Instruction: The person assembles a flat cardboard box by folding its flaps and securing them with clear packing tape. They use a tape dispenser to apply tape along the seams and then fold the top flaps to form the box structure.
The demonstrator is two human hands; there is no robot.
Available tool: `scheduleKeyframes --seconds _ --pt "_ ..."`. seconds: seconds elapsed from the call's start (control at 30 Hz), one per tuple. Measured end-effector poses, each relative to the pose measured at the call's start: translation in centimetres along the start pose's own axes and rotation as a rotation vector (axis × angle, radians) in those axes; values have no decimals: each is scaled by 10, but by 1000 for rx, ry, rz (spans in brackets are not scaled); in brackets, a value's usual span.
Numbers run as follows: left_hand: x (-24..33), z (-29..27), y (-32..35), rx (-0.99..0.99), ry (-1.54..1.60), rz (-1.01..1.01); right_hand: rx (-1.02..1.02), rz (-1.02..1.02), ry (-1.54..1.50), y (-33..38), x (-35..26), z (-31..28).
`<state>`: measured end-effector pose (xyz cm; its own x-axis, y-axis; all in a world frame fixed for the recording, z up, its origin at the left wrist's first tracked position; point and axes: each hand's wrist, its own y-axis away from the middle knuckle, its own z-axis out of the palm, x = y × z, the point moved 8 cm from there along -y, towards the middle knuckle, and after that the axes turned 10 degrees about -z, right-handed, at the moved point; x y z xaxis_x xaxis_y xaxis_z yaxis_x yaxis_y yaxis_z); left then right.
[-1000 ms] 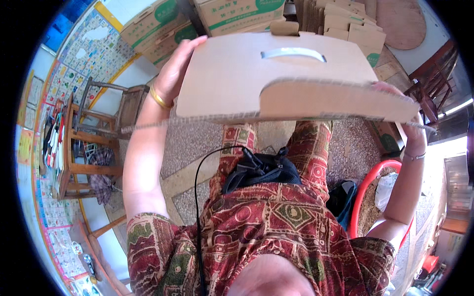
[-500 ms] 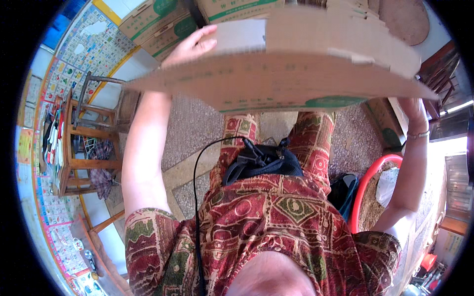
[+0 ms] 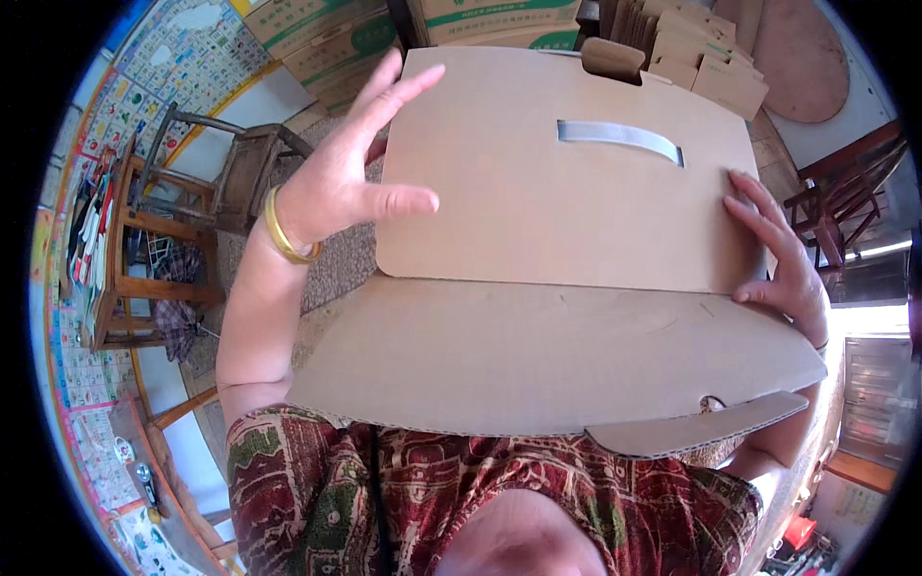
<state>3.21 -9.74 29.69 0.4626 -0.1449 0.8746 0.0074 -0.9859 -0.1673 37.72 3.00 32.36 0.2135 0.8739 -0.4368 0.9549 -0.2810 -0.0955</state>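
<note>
A brown cardboard box is in front of my chest, its panel with a pale plastic carrying strap facing up. One wide flap is folded out toward me and has a small tab at its near right corner. My left hand is at the box's left edge, fingers spread, thumb stretched over the panel. On the right edge, my right hand grips the box, with fingertips and thumb on the cardboard. The underside of the box is hidden.
Behind the box are green-and-brown cartons and folded cardboard pieces. To the left stand a wooden chair and a wooden rack. A dark wooden chair is at the right.
The box has tilted and come closer, so its strap panel and opened-out flap now show. My left hand has spread its fingers at the left edge; my right hand has moved up the right side.
</note>
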Motion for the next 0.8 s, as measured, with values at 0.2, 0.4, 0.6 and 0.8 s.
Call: scheduleKeyframes --seconds 0.2,0.4,0.6,0.8 --pt "9 -7 25 -270 -459 230 -127 0 210 -32 -2 11" --pt "5 -19 38 -97 -402 231 -164 21 167 -39 -3 8" --pt "37 4 18 1 -658 450 -200 2 196 -38 -16 11" --pt "57 4 19 52 -682 634 -248 33 105 -31 -29 -9"
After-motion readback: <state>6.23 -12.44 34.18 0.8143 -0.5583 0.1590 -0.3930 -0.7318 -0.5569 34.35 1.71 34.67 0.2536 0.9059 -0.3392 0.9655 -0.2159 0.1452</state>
